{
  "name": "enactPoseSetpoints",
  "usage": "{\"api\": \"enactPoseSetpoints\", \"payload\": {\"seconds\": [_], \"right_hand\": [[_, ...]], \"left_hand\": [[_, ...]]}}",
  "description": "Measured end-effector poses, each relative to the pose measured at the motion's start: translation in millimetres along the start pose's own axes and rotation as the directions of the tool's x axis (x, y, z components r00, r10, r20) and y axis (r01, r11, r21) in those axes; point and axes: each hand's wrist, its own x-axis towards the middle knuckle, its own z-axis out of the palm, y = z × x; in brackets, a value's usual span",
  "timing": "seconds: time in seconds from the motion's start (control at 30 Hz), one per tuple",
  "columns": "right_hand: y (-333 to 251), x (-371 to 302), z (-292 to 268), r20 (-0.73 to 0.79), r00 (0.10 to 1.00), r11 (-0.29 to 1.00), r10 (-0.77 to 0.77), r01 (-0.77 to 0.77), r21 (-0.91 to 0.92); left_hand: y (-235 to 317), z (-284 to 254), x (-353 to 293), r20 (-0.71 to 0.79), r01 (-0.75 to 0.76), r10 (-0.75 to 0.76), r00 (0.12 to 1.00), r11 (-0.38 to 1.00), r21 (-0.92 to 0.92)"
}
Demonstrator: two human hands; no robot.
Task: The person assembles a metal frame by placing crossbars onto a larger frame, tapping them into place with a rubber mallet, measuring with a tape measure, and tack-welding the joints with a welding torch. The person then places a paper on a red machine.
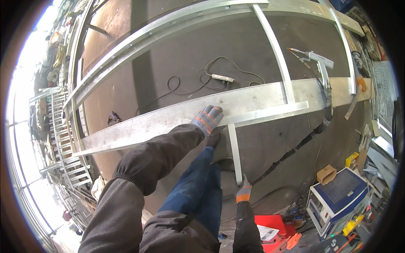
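My left hand [208, 118], in a grey glove with orange stripes, lies on a wide pale metal plank [168, 114], its fingers stretched over the surface. Just right of it, a long flat metal strip [270, 112] runs along the plank's near edge. A short metal bar [234, 152] reaches from that edge toward me. Its near end is in my right hand [244, 192], gloved alike, with the fingers closed around it. Some of the right fingers are hidden. Farther right, a welding gun [324, 64] rests on the plank, away from both hands.
Metal rails [143, 40] and a crossbar [274, 50] form a frame beyond the plank. A power strip [222, 78] with a looping cable lies inside it. A thick black hose [295, 149] trails from the gun. A blue-and-white machine [337, 198] and a red case [274, 223] stand lower right.
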Motion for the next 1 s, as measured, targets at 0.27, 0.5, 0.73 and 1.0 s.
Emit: {"api": "enactPoseSetpoints", "payload": {"seconds": [0.27, 0.5, 0.73, 1.0], "right_hand": [[-29, 10, -31, 0.133, 0.983, 0.991, 0.129, -0.131, 0.006], [-98, 82, 4, 0.127, 0.986, 0.994, 0.104, -0.099, -0.047], [-78, 55, -24, 0.212, 0.956, 0.969, 0.204, -0.167, -0.182], [12, -45, -35, 0.169, 0.91, 0.893, 0.38, -0.312, -0.326]], "left_hand": [[-9, -3, -1, 0.105, -0.009, 0.023, 0.994, 0.991, -0.133], [-12, -2, 0, 0.061, -0.003, 0.017, 0.998, 0.977, -0.214], [-12, -9, 2, 0.041, -0.01, 0.02, 0.999, 0.969, -0.245], [-10, -9, 1, 0.194, 0.013, 0.027, 0.981, 0.979, -0.202]]}}
